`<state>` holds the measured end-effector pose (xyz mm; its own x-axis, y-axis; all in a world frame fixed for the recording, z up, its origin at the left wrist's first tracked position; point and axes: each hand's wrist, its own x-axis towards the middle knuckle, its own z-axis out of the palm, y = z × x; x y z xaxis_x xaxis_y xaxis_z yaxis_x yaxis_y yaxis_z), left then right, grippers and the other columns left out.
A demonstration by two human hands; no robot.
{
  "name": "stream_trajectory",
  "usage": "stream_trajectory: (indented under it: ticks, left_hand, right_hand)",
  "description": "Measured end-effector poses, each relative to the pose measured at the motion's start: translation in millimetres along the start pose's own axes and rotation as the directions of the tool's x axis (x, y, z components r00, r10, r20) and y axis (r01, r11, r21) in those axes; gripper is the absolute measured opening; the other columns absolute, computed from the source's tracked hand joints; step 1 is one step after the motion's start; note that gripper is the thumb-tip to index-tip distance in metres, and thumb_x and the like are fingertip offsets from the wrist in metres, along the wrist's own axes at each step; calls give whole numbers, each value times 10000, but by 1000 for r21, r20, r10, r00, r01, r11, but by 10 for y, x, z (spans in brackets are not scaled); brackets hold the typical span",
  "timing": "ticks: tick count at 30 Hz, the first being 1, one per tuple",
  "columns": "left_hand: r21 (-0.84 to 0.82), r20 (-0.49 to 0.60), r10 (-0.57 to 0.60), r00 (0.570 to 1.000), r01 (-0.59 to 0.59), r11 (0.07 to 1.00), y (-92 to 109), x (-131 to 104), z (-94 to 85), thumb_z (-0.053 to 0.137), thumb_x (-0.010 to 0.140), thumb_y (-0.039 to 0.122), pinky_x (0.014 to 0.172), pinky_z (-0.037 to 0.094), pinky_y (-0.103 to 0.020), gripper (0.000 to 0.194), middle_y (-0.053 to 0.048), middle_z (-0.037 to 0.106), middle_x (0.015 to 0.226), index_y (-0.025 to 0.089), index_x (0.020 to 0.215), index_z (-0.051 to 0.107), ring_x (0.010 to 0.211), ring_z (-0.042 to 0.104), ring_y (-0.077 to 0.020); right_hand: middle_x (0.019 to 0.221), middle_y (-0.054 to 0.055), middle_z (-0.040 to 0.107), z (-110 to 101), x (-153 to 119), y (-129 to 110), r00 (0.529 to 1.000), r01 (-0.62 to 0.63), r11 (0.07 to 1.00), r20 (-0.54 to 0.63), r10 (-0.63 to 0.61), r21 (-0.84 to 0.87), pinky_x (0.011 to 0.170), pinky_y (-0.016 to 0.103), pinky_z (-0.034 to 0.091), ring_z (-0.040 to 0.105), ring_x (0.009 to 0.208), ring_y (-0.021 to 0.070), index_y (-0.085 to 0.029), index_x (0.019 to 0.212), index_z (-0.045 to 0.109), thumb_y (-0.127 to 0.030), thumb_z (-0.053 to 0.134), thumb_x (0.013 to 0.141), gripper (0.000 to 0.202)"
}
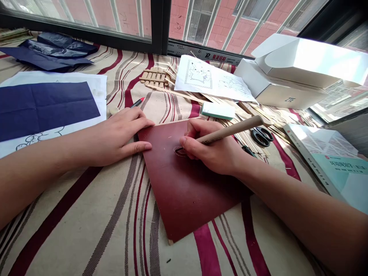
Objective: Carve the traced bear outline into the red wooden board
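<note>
A dark red board (184, 203) lies at a slant on the striped cloth. My right hand (214, 147) is closed round a carving tool (232, 129) with a round wooden handle, which points up and to the right. Its dark tip meets the board inside a small pale carved outline (179, 150). My left hand (123, 132) rests at the board's upper left corner, fingers stretched out and thumb on the board's edge. Just beyond the left hand lies a red-tipped pen (137, 102), partly hidden by it.
At the left, dark blue paper (46, 107) covers part of a drawing. Wooden sticks (215, 97), a drawing sheet (212, 78), a pale green block (218, 110) and black-handled scissors (261, 137) lie behind the board. A white box (287, 88) and a book (330, 161) stand at the right.
</note>
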<state>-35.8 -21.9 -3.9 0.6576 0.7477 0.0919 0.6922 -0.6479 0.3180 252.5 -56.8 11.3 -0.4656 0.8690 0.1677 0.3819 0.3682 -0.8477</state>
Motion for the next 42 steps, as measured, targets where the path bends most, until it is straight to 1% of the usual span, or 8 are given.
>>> stream_trajectory:
  ticks: [16, 21, 23, 28, 31, 34, 39, 42]
  left_hand:
    - [-7, -12, 8, 1000, -8, 1000, -60, -18, 32, 420, 1004, 822, 1115, 495, -565, 721, -144, 639, 1273, 271, 1395, 673, 1187, 615, -399]
    - [0, 8, 2, 1000, -2, 1000, -39, -17, 15, 424, 1020, 789, 1082, 504, -560, 717, -152, 633, 1282, 231, 1397, 671, 1183, 615, -399]
    - [3, 19, -7, 1000, 7, 1000, -23, -19, 3, 414, 1023, 790, 1083, 502, -561, 724, -152, 626, 1285, 227, 1405, 663, 1190, 613, -398]
    - [-10, 36, -12, 999, 12, 1000, -3, -19, -11, 400, 1019, 807, 1110, 481, -563, 752, -155, 612, 1290, 222, 1420, 651, 1214, 604, -403]
    - [-16, 36, -13, 999, 13, 1000, -5, -17, -11, 401, 1015, 808, 1111, 480, -561, 748, -154, 612, 1297, 228, 1413, 656, 1214, 605, -407]
    - [-17, 35, -20, 999, 21, 1000, -6, -19, -15, 403, 1013, 808, 1113, 476, -560, 741, -152, 615, 1302, 238, 1416, 653, 1214, 604, -407]
    - [-24, 36, -27, 999, 28, 999, -16, -21, -12, 422, 999, 813, 1112, 476, -549, 731, -147, 624, 1300, 250, 1396, 665, 1206, 603, -403]
    - [-24, 32, -23, 999, 24, 999, -25, -16, 2, 427, 997, 810, 1106, 479, -548, 729, -146, 626, 1297, 244, 1388, 670, 1193, 604, -399]
  right_hand:
    - [607, -44, 592, -60, -2, 16, 1000, 17, 1000, 16, -17, 14, 572, 311, 392, 511, 603, 134, -257, 665, 486, -209, 672, 902, 305]
    - [583, -59, 637, -33, -44, 51, 997, -54, 937, -37, 71, 345, 459, 278, 346, 509, 492, 113, -261, 741, 507, -317, 795, 918, 342]
    - [564, -68, 605, -19, -40, 69, 995, -30, 919, -74, 65, 394, 442, 264, 320, 476, 476, 98, -253, 741, 519, -370, 858, 892, 389]
    - [590, -77, 577, -15, -5, 78, 996, -4, 948, -87, 33, 318, 442, 244, 314, 445, 491, 76, -220, 752, 584, -377, 950, 816, 403]
    - [570, -77, 609, -18, -1, 59, 997, -57, 932, -20, 69, 359, 429, 247, 330, 486, 469, 95, -228, 798, 594, -382, 927, 845, 369]
    - [529, -81, 586, -19, -5, 40, 994, -85, 928, -34, 104, 362, 429, 245, 308, 466, 455, 91, -236, 762, 558, -372, 888, 876, 375]
    - [622, -79, 608, -66, -10, 25, 1000, -30, 954, 12, 28, 300, 470, 249, 340, 469, 511, 80, -209, 827, 625, -207, 845, 831, 220]
    - [660, -69, 619, -94, -18, 23, 1000, -9, 950, 16, 4, 312, 502, 260, 386, 509, 550, 94, -210, 850, 625, -208, 798, 862, 173]
